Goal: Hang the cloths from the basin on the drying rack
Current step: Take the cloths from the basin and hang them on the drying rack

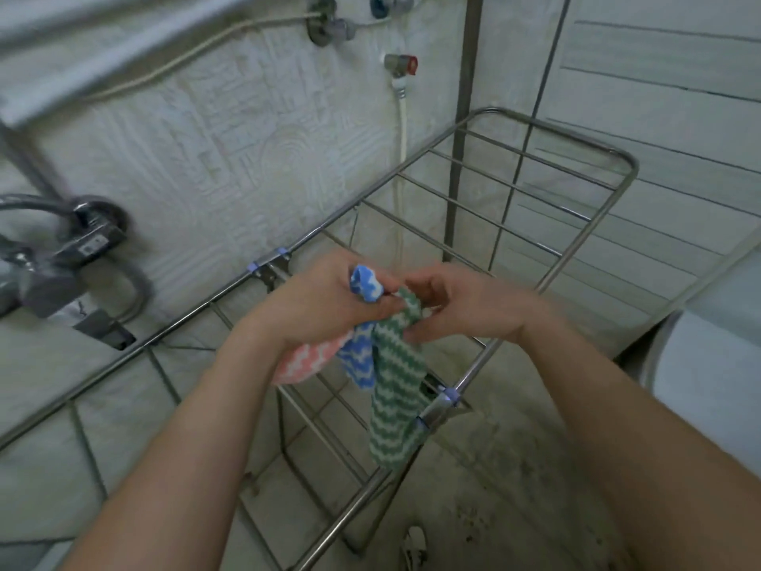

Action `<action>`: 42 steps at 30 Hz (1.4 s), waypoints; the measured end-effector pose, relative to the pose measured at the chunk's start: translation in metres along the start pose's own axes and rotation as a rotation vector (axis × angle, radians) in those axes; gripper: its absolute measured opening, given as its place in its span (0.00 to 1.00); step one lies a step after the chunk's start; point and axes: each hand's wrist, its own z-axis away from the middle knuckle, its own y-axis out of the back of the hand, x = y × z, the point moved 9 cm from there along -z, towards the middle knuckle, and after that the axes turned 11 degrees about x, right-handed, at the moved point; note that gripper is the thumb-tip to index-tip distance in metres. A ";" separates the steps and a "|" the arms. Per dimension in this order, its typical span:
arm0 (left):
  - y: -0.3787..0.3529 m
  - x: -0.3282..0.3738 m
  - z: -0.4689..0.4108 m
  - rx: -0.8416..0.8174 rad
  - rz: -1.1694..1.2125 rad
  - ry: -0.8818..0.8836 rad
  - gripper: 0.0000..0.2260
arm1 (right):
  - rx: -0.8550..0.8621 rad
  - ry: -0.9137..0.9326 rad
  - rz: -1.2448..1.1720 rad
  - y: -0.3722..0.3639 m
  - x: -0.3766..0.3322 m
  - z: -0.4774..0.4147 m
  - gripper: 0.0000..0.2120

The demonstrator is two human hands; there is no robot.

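Concrete floor (514, 467) is showing beneath the drying rack (269, 260), and a small white thing (414, 544) is lying under the rack's near end, too blurred to name. Both forearms are coming in from the bottom edge, cut off there.

Above the rack's middle bars, the left hand (329, 298) is gripping a bunched blue cloth (366, 284), whose top is poking out past the thumb. A pink cloth (306, 360) is hanging under that hand, mostly hidden by the wrist, so how it is being held is unclear. The right hand (465, 302) is pinching the top of a green cloth (395, 389) with curled fingers. The green cloth is trailing down across the rack's right rail, and whether the left hand is also holding it cannot be told.

Right of the rack, a white rounded appliance (708, 364) is running out of view. Beyond the rack, a red-capped valve (401, 63) and white hose (401, 129) are hanging on the wall.
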 end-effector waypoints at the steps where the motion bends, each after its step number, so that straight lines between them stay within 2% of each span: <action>1: 0.007 -0.001 0.003 0.003 0.025 0.010 0.16 | -0.018 -0.006 0.051 -0.002 0.002 -0.004 0.16; 3: 0.019 -0.001 0.008 0.023 0.088 0.012 0.07 | -0.047 -0.018 0.184 -0.003 0.010 -0.008 0.11; 5: 0.035 -0.011 0.009 0.089 0.028 0.013 0.03 | -0.044 -0.024 0.393 -0.002 0.018 -0.010 0.05; 8: 0.052 -0.039 0.016 0.119 -0.065 0.053 0.04 | 0.041 -0.050 0.586 -0.006 0.025 -0.010 0.12; 11: 0.069 -0.064 0.025 0.180 -0.130 0.107 0.11 | 0.086 -0.019 0.659 -0.022 0.019 -0.007 0.14; 13: 0.081 -0.078 0.031 0.252 -0.107 0.161 0.12 | 0.071 -0.024 0.597 -0.040 0.013 -0.004 0.14; 15: 0.090 -0.088 0.035 0.344 -0.081 0.204 0.11 | 0.072 -0.103 0.383 -0.057 0.013 -0.001 0.13; 17: 0.093 -0.097 0.032 0.412 -0.089 0.225 0.05 | 0.107 -0.180 0.127 -0.069 0.020 -0.001 0.13; 18: 0.091 -0.102 0.028 0.432 -0.121 0.231 0.03 | 0.142 -0.210 0.048 -0.070 0.027 -0.001 0.13; 19: 0.087 -0.107 0.024 0.441 -0.163 0.236 0.05 | 0.182 -0.234 0.027 -0.068 0.035 -0.001 0.13; 20: 0.078 -0.113 0.017 0.424 -0.204 0.233 0.08 | 0.230 -0.252 0.080 -0.064 0.046 -0.002 0.13; 24: 0.020 -0.133 -0.017 0.307 -0.355 0.246 0.10 | 0.410 -0.340 0.572 -0.027 0.099 0.002 0.18; 27: -0.018 -0.140 -0.038 0.287 -0.487 0.251 0.11 | 0.500 -0.391 0.752 -0.005 0.126 0.006 0.14; 29: -0.034 -0.142 -0.048 0.306 -0.487 0.256 0.11 | 0.532 -0.423 0.821 0.006 0.137 0.007 0.08; 34: -0.042 -0.143 -0.060 0.357 -0.484 0.286 0.09 | 0.585 -0.437 0.949 0.020 0.151 0.005 0.11; 38: -0.050 -0.146 -0.065 0.308 -0.325 0.295 0.06 | 0.604 -0.466 1.029 0.026 0.155 0.002 0.10; 40: -0.045 -0.149 -0.059 0.308 -0.210 0.320 0.12 | 0.593 -0.472 1.067 0.025 0.154 0.002 0.11; 42: -0.035 -0.159 -0.048 0.320 -0.260 0.352 0.08 | 0.636 -0.417 1.065 0.021 0.146 0.005 0.14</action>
